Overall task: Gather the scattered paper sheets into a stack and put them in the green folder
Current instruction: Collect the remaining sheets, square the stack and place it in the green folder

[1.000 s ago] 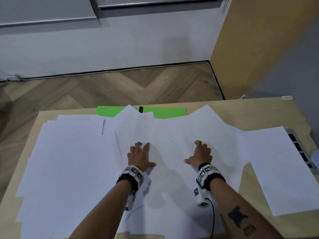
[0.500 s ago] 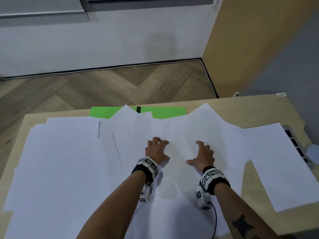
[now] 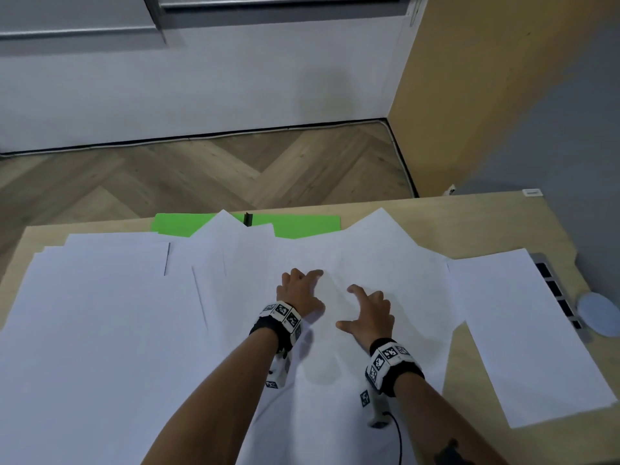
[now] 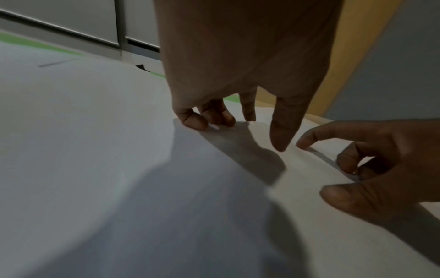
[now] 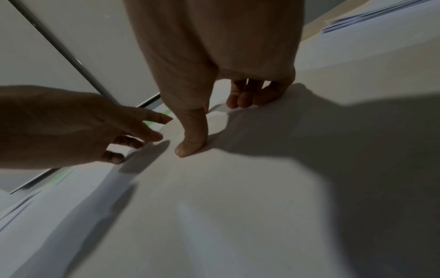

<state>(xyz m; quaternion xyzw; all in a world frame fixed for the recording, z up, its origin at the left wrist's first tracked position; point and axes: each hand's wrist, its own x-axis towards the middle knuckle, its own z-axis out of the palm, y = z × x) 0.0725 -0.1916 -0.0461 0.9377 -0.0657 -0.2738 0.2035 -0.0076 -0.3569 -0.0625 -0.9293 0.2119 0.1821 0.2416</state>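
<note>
Several white paper sheets (image 3: 100,330) lie spread and overlapping over most of the wooden table (image 3: 469,223). The green folder (image 3: 302,225) lies at the far edge, half covered by sheet corners, with a small black clip (image 3: 247,219) on it. My left hand (image 3: 302,283) and right hand (image 3: 365,307) sit close together on the middle sheets, fingers bent, fingertips pressing the paper. The sheet (image 3: 330,297) between them bulges up slightly. In the left wrist view the left hand (image 4: 240,129) has its fingertips on the paper and the right hand (image 4: 357,159) touches a sheet edge. The right wrist view shows the right hand (image 5: 216,126) pressing with thumb and fingertips.
One separate sheet (image 3: 523,337) lies angled at the right, partly over a grey device with dark slots (image 3: 557,297). A pale round disc (image 3: 600,313) sits at the right table edge. Floor lies beyond the far edge.
My left hand has slid right towards the right hand and its fingers have bent. The right hand has drawn back slightly. The paper between them has begun to bulge.
</note>
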